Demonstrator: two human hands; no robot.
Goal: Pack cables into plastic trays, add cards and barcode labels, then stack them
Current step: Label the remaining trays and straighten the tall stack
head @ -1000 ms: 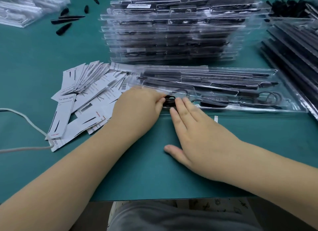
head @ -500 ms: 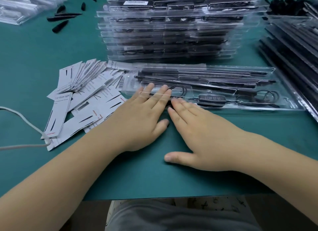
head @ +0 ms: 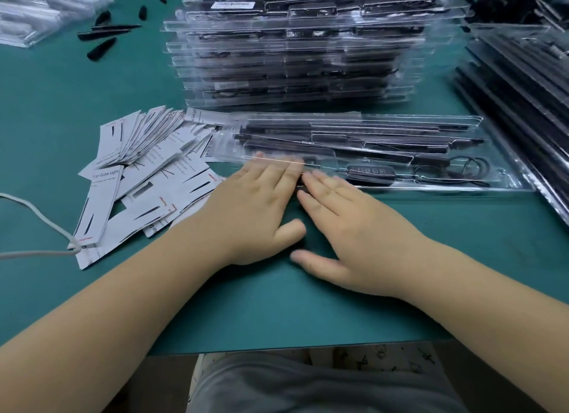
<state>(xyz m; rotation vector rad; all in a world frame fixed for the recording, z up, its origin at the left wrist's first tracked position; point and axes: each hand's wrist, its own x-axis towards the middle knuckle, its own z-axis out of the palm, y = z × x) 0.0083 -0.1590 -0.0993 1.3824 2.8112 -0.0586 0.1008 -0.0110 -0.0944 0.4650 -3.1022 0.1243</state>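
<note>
Item: clear plastic blister tray [head: 354, 154], loaded with black rods and a coiled black cable with inline controller [head: 371, 174]. Location: on the green desk [head: 277, 305], directly ahead of both hands; long axis runs left to right across them.

Left hand [head: 255, 215]: flat, palm down, fingers spread, fingertips on the tray's near-left edge. Grip apart, clasping nothing.

Right hand [head: 348, 227]: flat beside it, fingertips at the same near edge, thumb on the desk. Grip apart, empty.

Loose white printed cards [head: 144, 178]: just left of the left hand, the nearer one for card pickup.

Stack of filled clear trays [head: 295, 52]: beyond the tray.
</note>
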